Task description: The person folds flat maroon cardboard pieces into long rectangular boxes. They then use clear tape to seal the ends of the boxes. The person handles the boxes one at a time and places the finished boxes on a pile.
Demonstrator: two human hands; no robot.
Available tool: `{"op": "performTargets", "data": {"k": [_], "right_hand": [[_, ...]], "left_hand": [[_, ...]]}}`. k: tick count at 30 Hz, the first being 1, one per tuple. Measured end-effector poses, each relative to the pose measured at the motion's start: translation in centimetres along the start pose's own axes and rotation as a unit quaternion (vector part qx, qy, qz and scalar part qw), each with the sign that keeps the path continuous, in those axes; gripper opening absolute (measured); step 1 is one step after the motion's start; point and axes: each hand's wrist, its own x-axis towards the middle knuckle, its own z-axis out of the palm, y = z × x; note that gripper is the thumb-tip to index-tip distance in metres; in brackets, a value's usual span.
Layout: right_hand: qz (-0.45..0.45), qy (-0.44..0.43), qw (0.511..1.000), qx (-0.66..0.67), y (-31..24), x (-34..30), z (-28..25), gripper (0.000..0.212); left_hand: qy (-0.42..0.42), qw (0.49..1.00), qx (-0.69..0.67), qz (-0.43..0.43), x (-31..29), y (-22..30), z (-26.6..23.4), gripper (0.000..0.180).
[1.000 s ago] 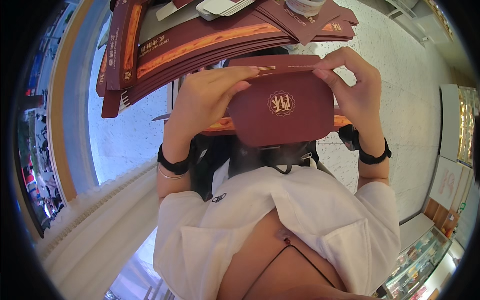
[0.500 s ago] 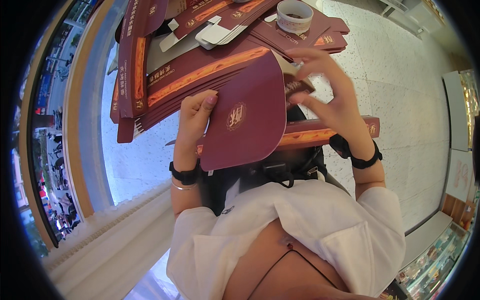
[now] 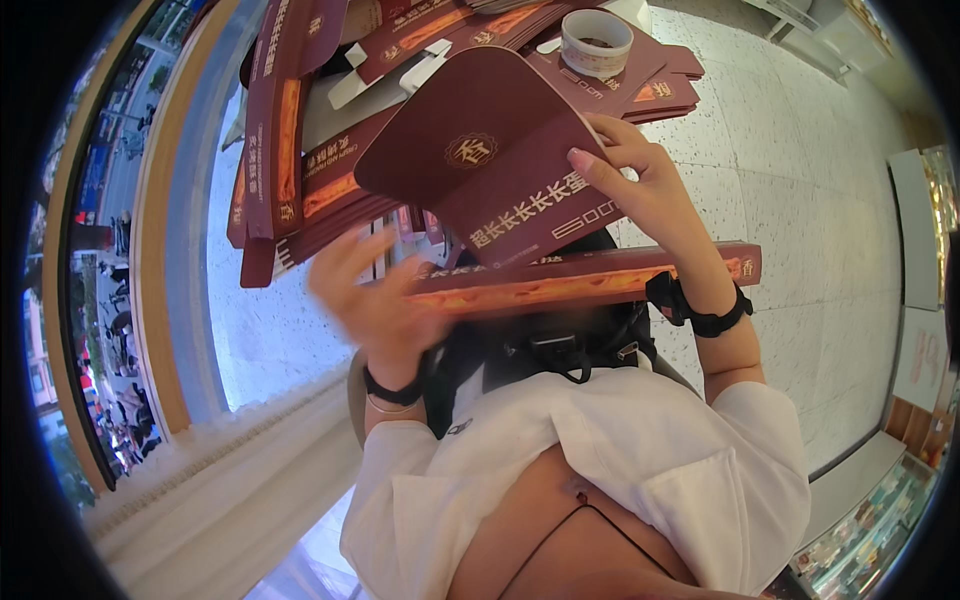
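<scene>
My right hand (image 3: 640, 180) grips the right edge of a maroon cardboard box piece (image 3: 480, 165), thumb on its near face. The piece has a rounded flap, a round gold emblem and pale lettering, and it tilts up above my lap. My left hand (image 3: 375, 300), blurred by motion, is off the piece with its fingers spread and nothing seen in them. It is beside the left end of a long narrow maroon box (image 3: 560, 283) with an orange food picture along its side. That box lies across my lap.
Stacked flat maroon cartons (image 3: 330, 195) cover the far left, some with white tabs. On cartons farther back stands a roll of tape (image 3: 596, 45). A black bag (image 3: 560, 350) is on my lap; a window (image 3: 100, 250) and pale curtain (image 3: 230, 480) are at left.
The cardboard piece has turned, its rounded flap now pointing up and left, its lettered panel toward me. My left hand has let go and moved down; my right hand has closed on its edge.
</scene>
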Motion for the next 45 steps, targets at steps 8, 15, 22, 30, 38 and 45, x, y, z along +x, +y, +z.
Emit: {"op": "performTargets", "data": {"k": [8, 15, 22, 30, 38, 45], "right_hand": [[-0.137, -0.084, 0.984, -0.082, -0.8, -1.1, 0.8, 0.021], [-0.253, -0.086, 0.95, -0.162, -1.7, -1.0, 0.1, 0.033], [-0.212, -0.049, 0.967, -0.132, -1.5, -1.6, 0.4, 0.028], [-0.326, -0.017, 0.873, -0.361, -4.6, -2.2, -0.4, 0.031], [-0.273, 0.067, 0.922, -0.265, -3.5, -3.1, -2.5, 0.018], [-0.283, 0.069, 0.936, -0.197, -3.1, -2.3, -2.2, 0.015]], "left_hand": [[-0.271, 0.962, -0.001, -0.016, 3.0, 4.0, 3.8, 0.113], [-0.24, 0.967, -0.083, -0.022, 2.6, 4.9, 4.1, 0.085], [-0.224, 0.968, -0.115, -0.002, 2.8, 4.6, 4.6, 0.068], [-0.3, 0.95, -0.082, 0.02, 3.0, 3.9, 4.0, 0.054], [-0.329, 0.92, -0.211, -0.042, 4.4, 3.0, 1.1, 0.051], [-0.278, 0.921, -0.269, -0.039, 3.5, 2.4, 2.0, 0.034]]}}
